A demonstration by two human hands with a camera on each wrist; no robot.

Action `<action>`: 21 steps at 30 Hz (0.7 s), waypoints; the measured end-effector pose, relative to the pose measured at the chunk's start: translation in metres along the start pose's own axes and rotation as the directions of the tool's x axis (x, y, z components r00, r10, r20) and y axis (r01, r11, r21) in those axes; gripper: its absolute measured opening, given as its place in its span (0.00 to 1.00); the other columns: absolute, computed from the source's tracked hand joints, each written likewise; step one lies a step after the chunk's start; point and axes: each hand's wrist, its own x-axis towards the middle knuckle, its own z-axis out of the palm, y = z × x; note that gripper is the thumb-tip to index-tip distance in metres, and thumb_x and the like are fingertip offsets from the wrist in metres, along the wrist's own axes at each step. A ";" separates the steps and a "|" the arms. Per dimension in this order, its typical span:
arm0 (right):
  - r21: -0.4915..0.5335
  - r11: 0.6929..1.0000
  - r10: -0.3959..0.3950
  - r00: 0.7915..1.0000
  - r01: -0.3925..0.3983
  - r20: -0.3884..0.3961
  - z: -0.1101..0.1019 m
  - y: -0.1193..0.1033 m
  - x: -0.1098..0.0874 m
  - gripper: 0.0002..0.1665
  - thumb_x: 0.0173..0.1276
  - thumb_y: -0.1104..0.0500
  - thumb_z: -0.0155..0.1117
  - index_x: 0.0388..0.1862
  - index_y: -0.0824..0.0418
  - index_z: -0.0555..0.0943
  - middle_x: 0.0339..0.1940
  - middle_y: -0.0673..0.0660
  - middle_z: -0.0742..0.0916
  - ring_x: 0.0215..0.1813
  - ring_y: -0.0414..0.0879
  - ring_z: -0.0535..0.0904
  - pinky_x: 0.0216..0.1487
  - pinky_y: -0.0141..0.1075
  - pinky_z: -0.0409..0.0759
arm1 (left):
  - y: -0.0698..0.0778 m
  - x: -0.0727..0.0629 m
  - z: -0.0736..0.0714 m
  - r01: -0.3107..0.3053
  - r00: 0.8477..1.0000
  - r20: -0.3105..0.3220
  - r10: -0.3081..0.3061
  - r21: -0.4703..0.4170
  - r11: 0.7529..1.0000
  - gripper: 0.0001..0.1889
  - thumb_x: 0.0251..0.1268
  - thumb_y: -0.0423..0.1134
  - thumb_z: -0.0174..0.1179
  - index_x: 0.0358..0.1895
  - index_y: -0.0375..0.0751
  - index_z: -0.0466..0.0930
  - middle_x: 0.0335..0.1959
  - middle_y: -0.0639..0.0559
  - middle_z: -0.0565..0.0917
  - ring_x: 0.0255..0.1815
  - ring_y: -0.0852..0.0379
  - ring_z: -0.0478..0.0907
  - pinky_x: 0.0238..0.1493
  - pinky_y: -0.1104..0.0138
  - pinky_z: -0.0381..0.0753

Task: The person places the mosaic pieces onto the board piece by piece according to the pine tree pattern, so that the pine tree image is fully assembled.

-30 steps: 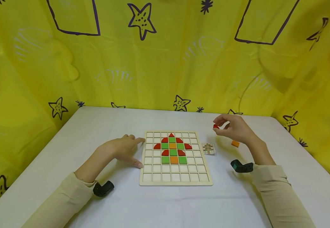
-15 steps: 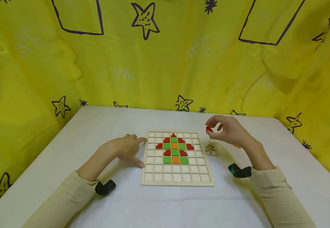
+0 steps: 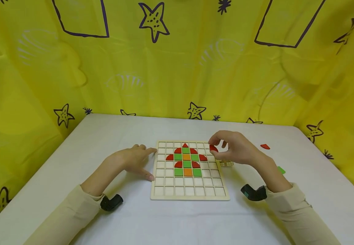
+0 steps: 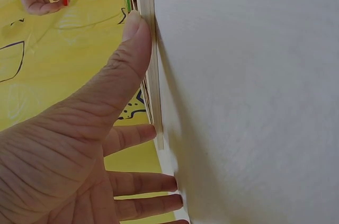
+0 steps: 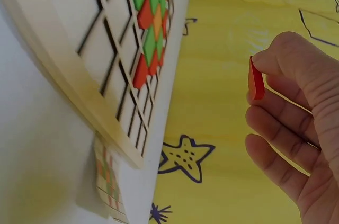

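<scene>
The wooden grid board (image 3: 190,197) lies on the table with red, green and orange tiles set in its cells in a stepped, tree-like figure. My left hand (image 3: 131,159) has its fingers extended, with thumb and index finger against the board's left edge; the left wrist view shows the thumb (image 4: 135,38) on that edge. Over the upper right of the board, my right hand (image 3: 238,149) pinches a red tile (image 3: 213,148) with a curved side between thumb and index finger. In the right wrist view this red tile (image 5: 255,81) is seen nearly edge-on, apart from the board.
A small patterned card (image 3: 226,163) lies at the board's right edge, partly covered by the right hand. Farther right on the white table are a loose red tile (image 3: 265,146) and a green tile (image 3: 281,169). A yellow printed curtain (image 3: 177,68) hangs behind the table.
My right hand has moved left and lower with the red tile, from beyond the card to over the board's right side. Loose red and green tiles have come into view. The left hand stays put.
</scene>
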 end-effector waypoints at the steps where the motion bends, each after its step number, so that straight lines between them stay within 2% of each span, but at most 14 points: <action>1: -0.004 1.000 -0.004 1.000 0.004 0.008 0.002 -0.001 -0.001 0.13 0.59 0.66 0.75 0.41 0.55 0.85 0.37 0.43 0.87 0.40 0.45 0.81 0.39 0.39 0.82 | 0.000 0.000 0.000 -0.003 1.000 -0.002 0.003 0.003 1.000 0.54 0.52 0.67 0.73 0.79 0.44 0.61 0.65 0.35 0.73 0.67 0.37 0.70 0.64 0.41 0.74; 8: -0.010 1.000 -0.005 0.996 0.006 0.086 0.016 -0.010 -0.005 0.11 0.59 0.65 0.74 0.40 0.55 0.85 0.36 0.42 0.86 0.40 0.46 0.82 0.37 0.35 0.83 | 0.000 -0.001 0.001 -0.011 1.000 -0.006 0.011 0.003 1.000 0.54 0.52 0.67 0.73 0.78 0.44 0.61 0.63 0.36 0.74 0.66 0.38 0.70 0.63 0.41 0.74; 13: -0.028 0.999 0.030 0.985 -0.026 0.170 0.023 -0.014 -0.007 0.10 0.61 0.61 0.74 0.42 0.56 0.86 0.37 0.41 0.86 0.40 0.44 0.81 0.40 0.36 0.82 | -0.002 -0.001 0.001 -0.009 1.000 -0.007 0.009 -0.003 1.000 0.54 0.52 0.67 0.73 0.79 0.45 0.61 0.65 0.36 0.73 0.67 0.38 0.70 0.64 0.41 0.74; 16: -0.040 0.999 0.038 0.979 -0.031 0.201 0.026 -0.015 -0.009 0.11 0.61 0.61 0.75 0.42 0.56 0.86 0.38 0.42 0.86 0.39 0.43 0.80 0.41 0.38 0.83 | -0.003 0.000 0.002 -0.008 1.000 -0.009 0.008 0.000 1.000 0.54 0.52 0.67 0.73 0.78 0.45 0.61 0.65 0.36 0.73 0.67 0.38 0.70 0.63 0.41 0.74; 21: -0.044 0.998 0.056 0.968 -0.047 0.245 0.032 -0.017 -0.011 0.09 0.63 0.59 0.76 0.42 0.54 0.86 0.38 0.42 0.86 0.39 0.41 0.80 0.42 0.36 0.82 | -0.003 0.000 0.003 0.003 1.000 -0.006 -0.003 -0.003 1.000 0.55 0.51 0.67 0.73 0.79 0.45 0.60 0.66 0.36 0.72 0.67 0.38 0.70 0.63 0.41 0.74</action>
